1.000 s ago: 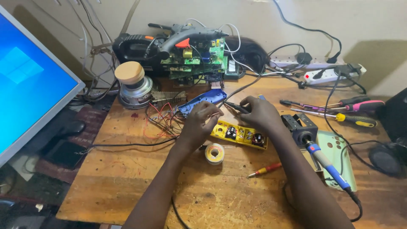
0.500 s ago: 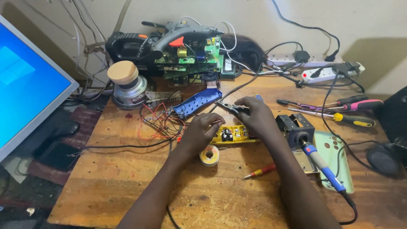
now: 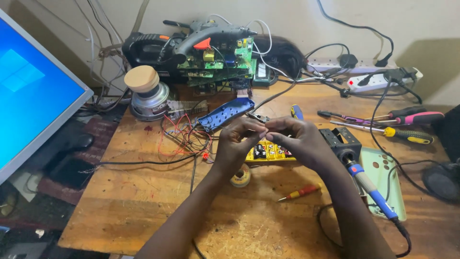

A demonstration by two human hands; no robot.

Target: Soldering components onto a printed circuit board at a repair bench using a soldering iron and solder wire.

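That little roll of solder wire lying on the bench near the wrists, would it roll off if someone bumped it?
Probably not. The solder spool lies flat on its side on the wooden table, so it would likely slide rather than roll. It looks small, so a nudge should move it easily. Its loose wire end is too thin to make out.

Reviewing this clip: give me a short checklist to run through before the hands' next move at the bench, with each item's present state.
1. Both hands meet over the work: ok. The left hand and right hand pinch fingertips together above the yellow circuit board.
2. What the fingertips hold: cannot tell, too small to see.
3. Soldering iron parked: ok, it rests in the black stand, clear of both hands.
4. Solder reel within reach: ok, it lies on the wooden table under the left wrist.
5. Loose red wires clear of the hands: ok, they lie left of them.
6. Iron's heat: cannot tell.
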